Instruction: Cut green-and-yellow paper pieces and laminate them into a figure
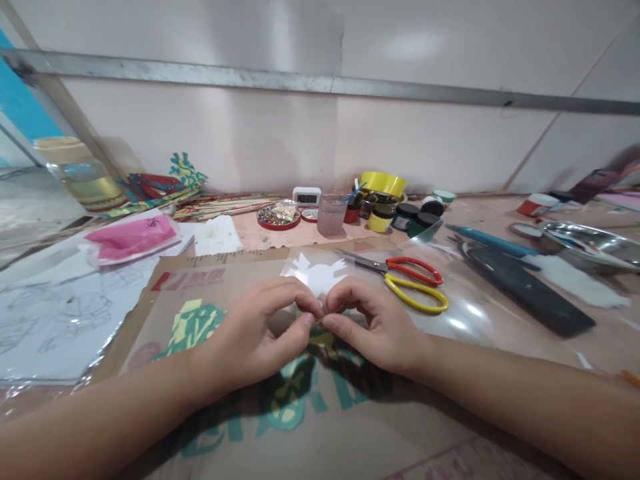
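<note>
My left hand [270, 327] and my right hand [377, 320] meet fingertip to fingertip over the middle of the work surface. Each is closed in a pinch on something very small and pale that I cannot make out. Just beyond the fingers is a white cut-out shape [319, 272] with pointed, branching ends; its near part is hidden by my hands. Beneath them, green and yellow painted cut-outs [290, 407] lie on or under a clear sheet over cardboard [165, 287]. Scissors [400, 275] with one red and one yellow handle lie beyond my right hand, blades pointing left.
Paint jars [383, 217], a cup of cloudy water [331, 217], a timer [307, 196] and a dish of beads [278, 215] line the back. A pink packet [133, 237] and drawings [45, 320] lie left. To the right are a dark long case [530, 287] and a metal dish [600, 240].
</note>
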`<action>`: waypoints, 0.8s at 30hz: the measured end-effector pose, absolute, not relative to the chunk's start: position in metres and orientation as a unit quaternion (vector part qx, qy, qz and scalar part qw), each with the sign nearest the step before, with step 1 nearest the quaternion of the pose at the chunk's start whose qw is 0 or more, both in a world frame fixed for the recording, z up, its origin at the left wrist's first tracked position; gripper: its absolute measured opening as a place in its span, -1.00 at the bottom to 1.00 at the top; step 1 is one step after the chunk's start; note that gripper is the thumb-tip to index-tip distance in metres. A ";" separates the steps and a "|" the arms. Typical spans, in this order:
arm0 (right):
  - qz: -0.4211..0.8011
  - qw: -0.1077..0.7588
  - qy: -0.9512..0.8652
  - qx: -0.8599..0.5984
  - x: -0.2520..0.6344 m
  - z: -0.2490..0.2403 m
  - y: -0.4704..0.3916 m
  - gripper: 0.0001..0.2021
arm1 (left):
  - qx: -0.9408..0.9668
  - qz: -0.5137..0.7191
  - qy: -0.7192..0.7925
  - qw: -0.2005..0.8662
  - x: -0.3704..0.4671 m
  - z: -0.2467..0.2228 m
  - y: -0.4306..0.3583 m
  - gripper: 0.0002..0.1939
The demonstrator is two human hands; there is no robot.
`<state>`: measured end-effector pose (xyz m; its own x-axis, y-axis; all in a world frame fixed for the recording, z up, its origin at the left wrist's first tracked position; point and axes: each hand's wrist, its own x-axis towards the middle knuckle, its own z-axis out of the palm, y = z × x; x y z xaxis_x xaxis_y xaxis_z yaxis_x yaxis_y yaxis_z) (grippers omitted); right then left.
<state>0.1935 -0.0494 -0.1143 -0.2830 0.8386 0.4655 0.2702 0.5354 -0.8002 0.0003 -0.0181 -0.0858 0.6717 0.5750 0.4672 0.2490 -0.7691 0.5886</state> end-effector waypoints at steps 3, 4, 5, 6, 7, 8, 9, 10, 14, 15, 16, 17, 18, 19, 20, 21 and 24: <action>0.306 0.466 -0.741 -0.374 0.194 -0.115 -0.050 -0.93 | 0.879 0.336 0.234 0.245 0.001 -0.087 -0.018 -0.87; 0.309 0.466 -0.740 -0.375 0.194 -0.115 -0.051 -0.93 | 0.879 0.337 0.234 0.244 0.002 -0.087 -0.017 -0.87; 0.311 0.465 -0.739 -0.376 0.194 -0.115 -0.051 -0.93 | 0.879 0.338 0.233 0.243 0.002 -0.088 -0.017 -0.88; 0.312 0.465 -0.737 -0.378 0.194 -0.116 -0.051 -0.92 | 0.879 0.339 0.231 0.243 0.002 -0.088 -0.017 -0.88; 0.313 0.465 -0.737 -0.379 0.194 -0.116 -0.051 -0.92 | 0.880 0.339 0.229 0.243 0.003 -0.088 -0.016 -0.88; 0.313 0.465 -0.737 -0.379 0.194 -0.116 -0.051 -0.92 | 0.880 0.339 0.227 0.241 0.003 -0.088 -0.016 -0.87; 0.312 0.464 -0.737 -0.378 0.194 -0.116 -0.051 -0.92 | 0.882 0.338 0.226 0.239 0.002 -0.088 -0.016 -0.87; 0.310 0.464 -0.738 -0.378 0.194 -0.116 -0.051 -0.92 | 0.883 0.339 0.225 0.235 0.002 -0.089 -0.016 -0.88; 0.297 0.464 -0.741 -0.384 0.194 -0.115 -0.051 -0.92 | 0.889 0.339 0.222 0.211 0.001 -0.090 -0.016 -0.90; 0.292 0.463 -0.743 -0.385 0.194 -0.115 -0.051 -0.92 | 0.892 0.338 0.221 0.203 0.000 -0.091 -0.016 -0.90; 0.288 0.461 -0.746 -0.386 0.194 -0.115 -0.051 -0.92 | 0.895 0.334 0.222 0.195 -0.001 -0.091 -0.016 -0.91; 0.283 0.458 -0.748 -0.387 0.194 -0.115 -0.051 -0.92 | 0.898 0.330 0.224 0.186 -0.002 -0.092 -0.016 -0.92; 0.280 0.456 -0.751 -0.386 0.194 -0.115 -0.051 -0.92 | 0.901 0.325 0.226 0.176 -0.003 -0.093 -0.016 -0.92; 0.278 0.454 -0.753 -0.387 0.194 -0.115 -0.051 -0.92 | 0.905 0.320 0.227 0.166 -0.003 -0.093 -0.015 -0.93; 0.278 0.454 -0.753 -0.388 0.194 -0.115 -0.051 -0.92 | 0.908 0.316 0.227 0.157 -0.003 -0.093 -0.015 -0.94; 0.279 0.454 -0.752 -0.388 0.194 -0.115 -0.051 -0.92 | 0.910 0.312 0.227 0.149 -0.003 -0.093 -0.015 -0.94; 0.294 0.459 -0.748 -0.379 0.194 -0.116 -0.051 -0.91 | 0.913 0.305 0.226 0.150 -0.001 -0.092 -0.015 -0.92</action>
